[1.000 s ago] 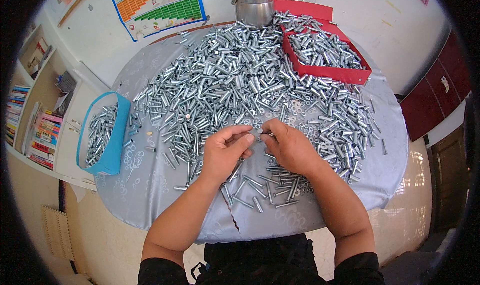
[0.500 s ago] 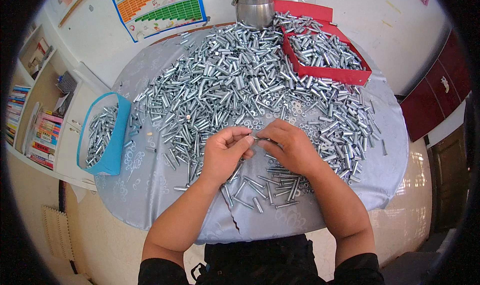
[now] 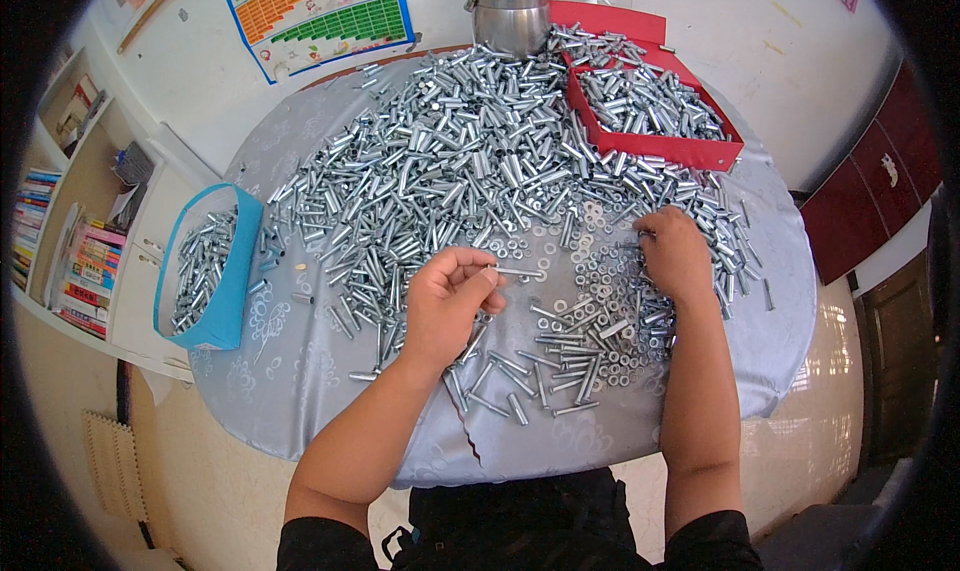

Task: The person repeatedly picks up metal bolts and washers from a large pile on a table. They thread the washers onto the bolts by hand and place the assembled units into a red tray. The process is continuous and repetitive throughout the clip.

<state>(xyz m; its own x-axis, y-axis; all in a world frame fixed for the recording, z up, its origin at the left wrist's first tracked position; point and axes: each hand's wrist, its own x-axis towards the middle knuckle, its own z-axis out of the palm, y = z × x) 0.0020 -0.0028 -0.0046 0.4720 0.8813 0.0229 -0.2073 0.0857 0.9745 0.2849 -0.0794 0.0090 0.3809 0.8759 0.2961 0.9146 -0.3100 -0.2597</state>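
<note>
bolt [image 3: 518, 272] is held in a closed pinch of the left hand [image 3: 446, 299], extending to the right above the tablecloth [image 3: 310, 401]. right hand [image 3: 680, 259], curled, is at the right side of the metal-parts pile [image 3: 440, 171]; whether it grips a part cannot be told.

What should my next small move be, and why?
I'd probably have your right hand pick one piece from the pile of metal parts and bring it toward the bolt. Your left hand pinches that bolt, its shaft sticking out to the right, while your right fingers reach into the pile; whether they grip anything is unclear.
</note>
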